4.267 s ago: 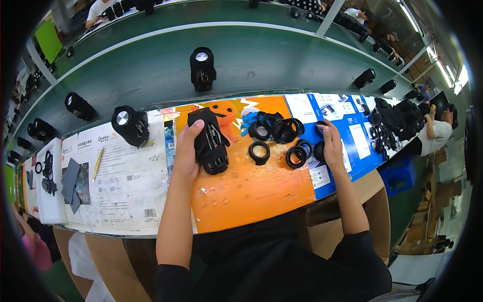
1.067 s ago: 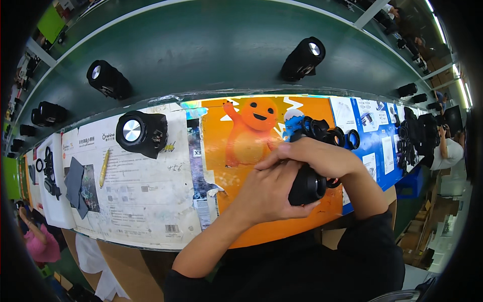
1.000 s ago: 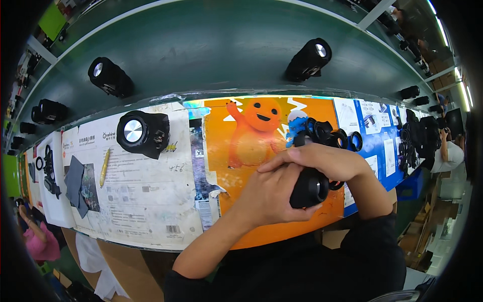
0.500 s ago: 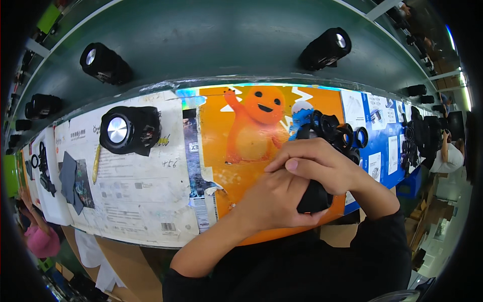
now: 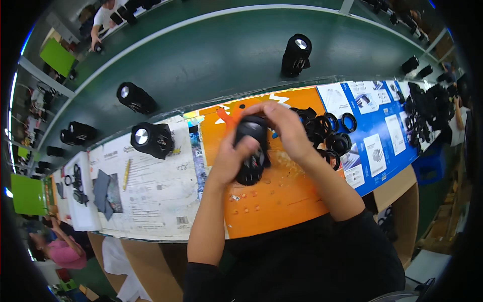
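Observation:
A black cylindrical speaker point(image 5: 251, 170) is held over the orange part of the bench. My left hand point(image 5: 232, 157) wraps round its left side, thumb lying across its front. Over its upper end curve the fingers of my right hand point(image 5: 283, 124); they touch its top rim, and their tips are partly hidden. Just right of my right hand lies a pile of black rings point(image 5: 322, 128). A second black speaker point(image 5: 152, 140) with a silver end disc rests on the white sheet to the left.
Several black speakers, one being this speaker point(image 5: 296, 55), stand on the green belt point(image 5: 216, 65) beyond the bench. A yellow pen point(image 5: 126, 174) and grey cloth point(image 5: 102, 194) lie left. Black parts point(image 5: 420, 113) crowd the far right. Other people work on both sides.
My hands have moved left and farther from me with the speaker. It was mostly covered by both hands and now shows nearly full length. The view has turned.

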The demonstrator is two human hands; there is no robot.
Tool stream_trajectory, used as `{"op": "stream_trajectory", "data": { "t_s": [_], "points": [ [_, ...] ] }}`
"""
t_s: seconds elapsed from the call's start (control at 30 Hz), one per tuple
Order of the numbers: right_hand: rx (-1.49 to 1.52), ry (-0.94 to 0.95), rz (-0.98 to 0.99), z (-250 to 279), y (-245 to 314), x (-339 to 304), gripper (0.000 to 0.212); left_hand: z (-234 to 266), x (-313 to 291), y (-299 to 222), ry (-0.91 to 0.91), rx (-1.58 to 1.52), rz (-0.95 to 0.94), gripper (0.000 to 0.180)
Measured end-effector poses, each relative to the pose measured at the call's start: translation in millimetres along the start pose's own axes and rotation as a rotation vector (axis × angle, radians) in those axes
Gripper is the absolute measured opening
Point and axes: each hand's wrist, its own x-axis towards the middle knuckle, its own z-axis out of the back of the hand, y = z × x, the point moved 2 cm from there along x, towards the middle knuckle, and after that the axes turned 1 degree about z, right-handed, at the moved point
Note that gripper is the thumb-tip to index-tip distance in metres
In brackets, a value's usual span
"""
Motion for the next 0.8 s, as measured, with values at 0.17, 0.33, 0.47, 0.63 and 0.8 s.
{"op": "stream_trajectory", "data": {
  "t_s": [0.17, 0.33, 0.47, 0.63, 0.8],
  "points": [
    [-0.19, 0.019, 0.063, -17, -38, -22, 0.052, 11, 4, 2, -0.137, -0.024, 0.031, 0.065],
    [-0.039, 0.084, 0.024, -13, -30, -19, 0.057, 20, 2, 12, -0.211, 0.056, -0.071, 0.064],
    [-0.002, -0.007, 0.072, -6, -31, -18, 0.056, 10, -10, 7, -0.119, 0.245, -0.133, 0.082],
    [0.095, -0.197, 0.117, 12, -15, -11, 0.053, -14, -1, -28, -0.023, 0.222, -0.114, 0.114],
    [-0.64, -0.397, 0.511, 30, 22, -21, 0.042, 16, 47, -90, -0.285, 0.478, -0.144, 0.083]
  ]
}}
